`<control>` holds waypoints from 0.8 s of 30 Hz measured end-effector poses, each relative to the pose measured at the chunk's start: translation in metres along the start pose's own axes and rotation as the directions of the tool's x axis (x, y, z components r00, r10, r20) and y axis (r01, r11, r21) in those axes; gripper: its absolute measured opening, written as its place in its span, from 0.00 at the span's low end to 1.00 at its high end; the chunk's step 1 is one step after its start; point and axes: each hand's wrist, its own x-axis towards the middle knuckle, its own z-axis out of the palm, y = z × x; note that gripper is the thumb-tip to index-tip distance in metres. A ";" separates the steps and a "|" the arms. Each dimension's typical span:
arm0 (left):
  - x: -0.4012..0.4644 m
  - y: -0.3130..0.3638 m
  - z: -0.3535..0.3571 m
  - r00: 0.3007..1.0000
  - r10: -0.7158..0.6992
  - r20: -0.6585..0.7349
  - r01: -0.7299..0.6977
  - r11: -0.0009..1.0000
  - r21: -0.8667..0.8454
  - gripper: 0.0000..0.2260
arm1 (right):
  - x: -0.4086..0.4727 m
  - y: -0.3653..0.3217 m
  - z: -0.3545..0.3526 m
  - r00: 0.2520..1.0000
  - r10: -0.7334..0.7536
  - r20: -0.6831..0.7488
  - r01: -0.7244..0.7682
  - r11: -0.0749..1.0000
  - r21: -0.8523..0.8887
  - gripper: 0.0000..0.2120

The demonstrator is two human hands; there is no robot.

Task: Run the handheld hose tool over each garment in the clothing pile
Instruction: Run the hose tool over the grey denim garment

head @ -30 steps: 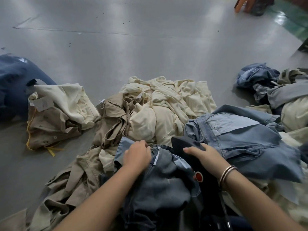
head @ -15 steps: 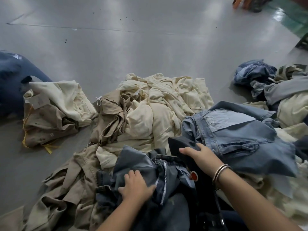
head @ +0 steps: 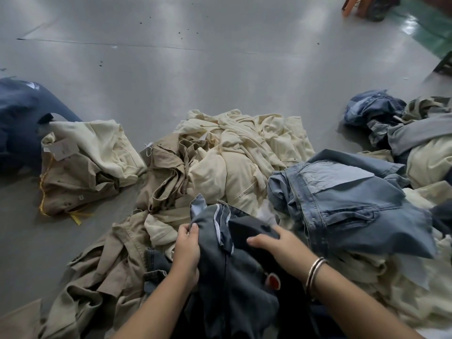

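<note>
A dark grey-blue denim garment [head: 234, 277] lies bunched at the near middle of the clothing pile. My left hand [head: 187, 245] grips its left edge, with the fabric pinched between thumb and fingers. My right hand [head: 283, 248], with bangles on the wrist, curls over the black handheld hose tool [head: 252, 227], which lies against the denim. The tool's red button [head: 272, 281] shows just below my wrist. The rest of the tool and its hose are hidden under cloth and my arm.
Cream garments [head: 234, 152] are heaped behind the denim, and light blue jeans [head: 342, 196] lie to the right. Khaki clothes [head: 97, 277] spread at the near left. A tagged folded stack [head: 85, 162] and dark blue cloth [head: 19, 123] sit on the grey floor at left. More denim [head: 374, 111] is at far right.
My left hand has shifted from the middle of the denim to its left edge and pulled the fabric up. More denim now covers the tool under my right hand.
</note>
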 end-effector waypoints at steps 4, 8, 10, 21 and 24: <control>-0.011 -0.004 0.005 0.991 -0.093 0.098 0.104 0.988 -0.113 0.08 | -0.008 0.019 0.025 0.995 0.072 0.065 -0.066 0.994 -0.090 0.08; -0.024 -0.013 0.000 0.915 -0.215 0.341 0.270 0.955 -0.125 0.11 | 0.023 0.019 0.021 0.997 0.060 -0.058 -0.065 0.994 -0.091 0.07; -0.026 -0.014 -0.005 0.874 -0.239 0.424 0.305 0.948 -0.093 0.13 | 0.044 0.013 0.014 0.992 0.075 -0.099 -0.077 0.997 -0.023 0.12; -0.021 0.004 -0.010 0.873 -0.254 0.417 0.360 0.911 -0.200 0.17 | 0.010 -0.004 0.005 0.998 0.067 0.002 -0.067 0.998 -0.004 0.08; -0.022 0.008 -0.009 0.851 -0.312 0.422 0.422 0.884 -0.200 0.19 | -0.010 0.010 0.032 0.996 0.059 0.069 -0.050 0.991 -0.125 0.08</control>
